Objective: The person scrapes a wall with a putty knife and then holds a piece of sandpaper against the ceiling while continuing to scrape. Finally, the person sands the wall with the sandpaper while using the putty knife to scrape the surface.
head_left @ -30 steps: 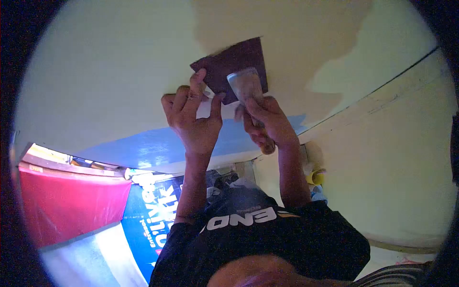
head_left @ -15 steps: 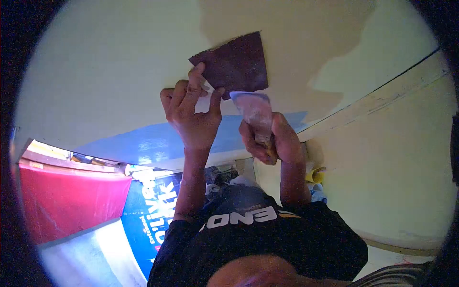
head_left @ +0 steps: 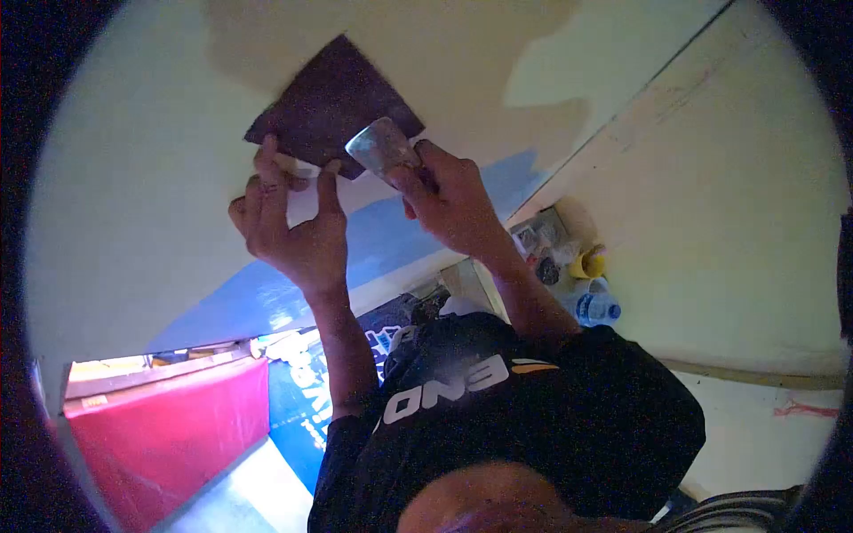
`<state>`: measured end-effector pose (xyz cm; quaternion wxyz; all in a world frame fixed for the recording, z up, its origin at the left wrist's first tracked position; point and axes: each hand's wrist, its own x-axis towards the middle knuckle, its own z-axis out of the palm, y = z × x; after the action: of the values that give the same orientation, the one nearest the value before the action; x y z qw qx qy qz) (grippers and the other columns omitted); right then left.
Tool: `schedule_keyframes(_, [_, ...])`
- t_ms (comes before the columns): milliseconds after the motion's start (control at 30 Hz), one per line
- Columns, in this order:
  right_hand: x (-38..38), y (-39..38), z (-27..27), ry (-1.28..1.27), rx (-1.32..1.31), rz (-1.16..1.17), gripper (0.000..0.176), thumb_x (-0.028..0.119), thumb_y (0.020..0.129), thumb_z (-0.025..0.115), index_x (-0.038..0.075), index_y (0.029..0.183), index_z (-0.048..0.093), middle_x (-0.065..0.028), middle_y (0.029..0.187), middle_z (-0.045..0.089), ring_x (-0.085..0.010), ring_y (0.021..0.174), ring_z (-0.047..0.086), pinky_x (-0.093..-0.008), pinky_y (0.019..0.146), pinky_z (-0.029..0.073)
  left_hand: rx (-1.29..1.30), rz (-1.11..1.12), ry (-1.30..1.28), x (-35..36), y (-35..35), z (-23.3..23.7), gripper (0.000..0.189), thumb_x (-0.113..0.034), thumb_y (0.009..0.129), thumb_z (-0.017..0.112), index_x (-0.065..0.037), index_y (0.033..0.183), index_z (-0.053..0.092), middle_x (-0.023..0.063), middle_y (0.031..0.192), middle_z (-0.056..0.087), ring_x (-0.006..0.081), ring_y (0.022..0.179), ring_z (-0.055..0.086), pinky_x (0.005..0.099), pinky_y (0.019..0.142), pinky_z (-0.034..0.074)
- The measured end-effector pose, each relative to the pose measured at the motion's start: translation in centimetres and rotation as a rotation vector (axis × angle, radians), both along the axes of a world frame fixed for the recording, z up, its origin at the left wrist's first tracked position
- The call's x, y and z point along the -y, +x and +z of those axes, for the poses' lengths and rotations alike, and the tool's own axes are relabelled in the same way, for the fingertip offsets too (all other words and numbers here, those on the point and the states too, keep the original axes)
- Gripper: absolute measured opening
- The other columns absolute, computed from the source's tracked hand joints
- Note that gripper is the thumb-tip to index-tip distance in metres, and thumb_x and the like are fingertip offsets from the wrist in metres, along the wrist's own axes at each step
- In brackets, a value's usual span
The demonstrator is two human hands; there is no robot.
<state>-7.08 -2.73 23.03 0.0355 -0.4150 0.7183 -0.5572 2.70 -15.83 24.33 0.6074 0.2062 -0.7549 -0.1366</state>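
A dark maroon sheet [head_left: 333, 102], which looks like sandpaper, lies against the pale wall surface with one corner pointing up. My left hand [head_left: 298, 235] grips its lower left edge, forefinger and thumb spread along it and the other fingers curled. Between that finger and thumb a pale strip [head_left: 298, 166] shows at the edge. My right hand [head_left: 453, 195] is closed around the handle of a putty knife [head_left: 382, 147], hiding most of the handle. The broad metal blade points up and left, overlapping the sheet's lower right part.
A glossy blue band [head_left: 382, 218] crosses the pale surface [head_left: 133, 204] below the hands. Past my right forearm stand a yellow container [head_left: 588, 262] and a water bottle [head_left: 597, 308] by the side wall [head_left: 711, 204]. Red cloth [head_left: 169, 435] hangs at lower left.
The view has shifted, and the sheet and both hands sit further left. The sheet appears turned, corner up. The putty knife has tilted left and now overlaps the sheet.
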Motion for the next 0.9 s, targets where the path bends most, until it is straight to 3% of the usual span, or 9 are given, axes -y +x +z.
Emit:
schedule_keyframes(167, [1.4, 0.6, 2.3, -0.16, -0.293, -0.109, 0.022, 0.021, 0.087, 0.06, 0.001, 0.079, 0.055, -0.0162, 0.057, 0.058, -0.0325, 0.052, 0.061, -0.0399, 0.05, 0.047, 0.023, 0.029, -0.089, -0.7, -0.3, -0.3, 0.065, -0.009, 0.056, 0.084, -0.004, 0.117, 0.062, -0.001, 0.071, 0.059, 0.0145, 0.068, 0.052, 0.03, 0.071, 0.038])
schedule_keyframes(200, [0.8, 0.5, 2.3, -0.123, -0.235, -0.098, 0.021, 0.021, 0.085, 0.061, 0.001, 0.082, 0.059, -0.0211, 0.062, 0.058, -0.0408, 0.06, 0.06, -0.0427, 0.054, 0.047, -0.004, -0.01, -0.094, -0.8, -0.5, -0.7, 0.064, -0.01, 0.057, 0.085, -0.004, 0.117, 0.062, -0.002, 0.071, 0.059, 0.013, 0.067, 0.052, 0.0296, 0.072, 0.037])
schedule_keyframes(367, [-4.0, -0.3, -5.3, 0.125, -0.169, -0.218, 0.02, 0.021, 0.086, 0.061, 0.001, 0.09, 0.064, -0.0197, 0.061, 0.058, -0.037, 0.055, 0.06, -0.0412, 0.054, 0.048, 0.0, -0.03, -0.082, -0.7, -0.5, -1.3, 0.063, -0.01, 0.058, 0.085, -0.004, 0.117, 0.062, -0.0032, 0.069, 0.058, 0.0116, 0.068, 0.051, 0.0293, 0.07, 0.037])
schedule_keyframes(433, [-6.2, -0.5, -6.7, 0.18, -0.291, -0.186, 0.022, 0.022, 0.088, 0.06, 0.0, 0.088, 0.062, -0.0136, 0.06, 0.058, -0.0261, 0.05, 0.058, -0.0363, 0.05, 0.048, 0.003, -0.004, -0.114, -0.5, -0.3, -1.1, 0.062, -0.01, 0.059, 0.085, -0.004, 0.116, 0.062, -0.0035, 0.069, 0.058, 0.0113, 0.069, 0.051, 0.0288, 0.068, 0.037])
schedule_keyframes(533, [-9.0, 0.3, -5.9, 0.41, 0.632, -0.082, 0.025, 0.025, 0.09, 0.06, 0.001, 0.087, 0.059, -0.0071, 0.061, 0.058, -0.0151, 0.051, 0.056, -0.0308, 0.048, 0.046, 0.008, 0.047, -0.087, -1.2, -0.5, -0.6, 0.061, -0.009, 0.06, 0.084, -0.004, 0.117, 0.062, -0.0038, 0.067, 0.057, 0.0111, 0.07, 0.05, 0.0287, 0.066, 0.037])
schedule_keyframes(600, [-9.5, 0.5, -7.4, 0.329, 0.478, -0.039, 0.026, 0.027, 0.091, 0.059, 0.001, 0.086, 0.058, -0.004, 0.06, 0.056, -0.0116, 0.051, 0.055, -0.0286, 0.047, 0.045, 0.041, 0.104, -0.034, -2.0, -0.7, -0.3, 0.059, -0.011, 0.062, 0.083, -0.003, 0.117, 0.061, -0.0048, 0.065, 0.057, 0.0116, 0.069, 0.05, 0.0293, 0.067, 0.039])
schedule_keyframes(667, [-9.9, 0.5, -8.2, 0.301, 0.346, -0.031, 0.027, 0.027, 0.091, 0.059, 0.001, 0.083, 0.056, -0.0041, 0.057, 0.056, -0.0122, 0.05, 0.056, -0.0297, 0.048, 0.046, 0.056, 0.114, -0.057, -2.3, -1.3, -0.9, 0.068, -0.015, 0.062, 0.083, -0.002, 0.123, 0.057, -0.0001, 0.074, 0.056, 0.0148, 0.073, 0.05, 0.0301, 0.068, 0.04])
schedule_keyframes(800, [-9.1, 0.9, -5.1, 0.202, 0.157, 0.052, 0.026, 0.027, 0.09, 0.06, 0.002, 0.082, 0.056, -0.0062, 0.056, 0.058, -0.0141, 0.05, 0.058, -0.0321, 0.048, 0.047, 0.035, 0.072, -0.016, -4.8, -2.8, -1.7, 0.094, -0.027, 0.057, 0.087, -0.003, 0.136, 0.044, 0.0109, 0.096, 0.049, 0.0241, 0.087, 0.047, 0.0351, 0.076, 0.042])
schedule_keyframes(900, [-8.6, 0.3, -3.0, 0.223, 0.048, 0.08, 0.026, 0.027, 0.089, 0.061, 0.003, 0.083, 0.055, -0.0069, 0.057, 0.059, -0.0147, 0.049, 0.058, -0.0325, 0.048, 0.046, 0.204, 0.181, -0.064, -5.2, -2.7, -1.7, 0.108, -0.032, 0.052, 0.089, -0.005, 0.142, 0.036, 0.0151, 0.105, 0.04, 0.0302, 0.097, 0.042, 0.0409, 0.081, 0.041])
